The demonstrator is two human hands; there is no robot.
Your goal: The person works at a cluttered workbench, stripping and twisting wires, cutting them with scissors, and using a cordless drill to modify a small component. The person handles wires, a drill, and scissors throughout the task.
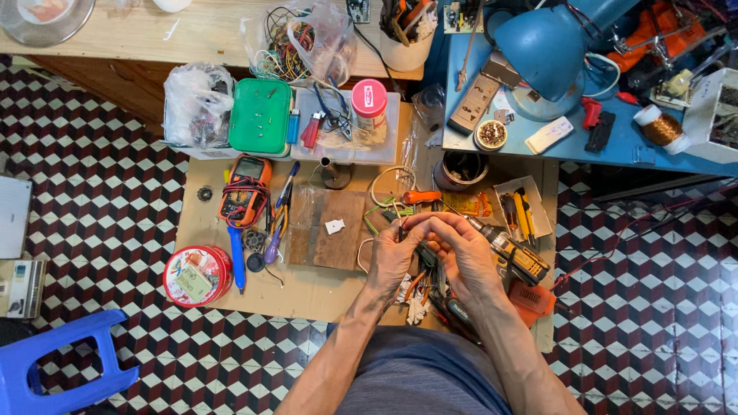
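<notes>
A floor [108, 223] of red, white and dark cube-pattern tiles spreads under everything. On it lies a brown board [307, 288] serving as a low desk, and a blue desk [615, 142] with a blue lamp [550, 42] stands at the upper right. A blue plastic stool [54, 369] sits at the lower left.

On the board rest a green lidded box [260, 115], a round red tin [197, 275], an orange multimeter [244, 190], and a yellow-and-black cordless drill [513, 253] just beside the right hand.

Both hands meet above the board's near edge. The left hand [393, 257] and right hand [460, 253] touch at the fingertips, each grip pressed together, pinching some small part between them; the part itself is too hidden to tell. An orange-handled screwdriver [423, 197] lies just beyond the fingers, and thin green wire [377, 215] loops near the left hand.
</notes>
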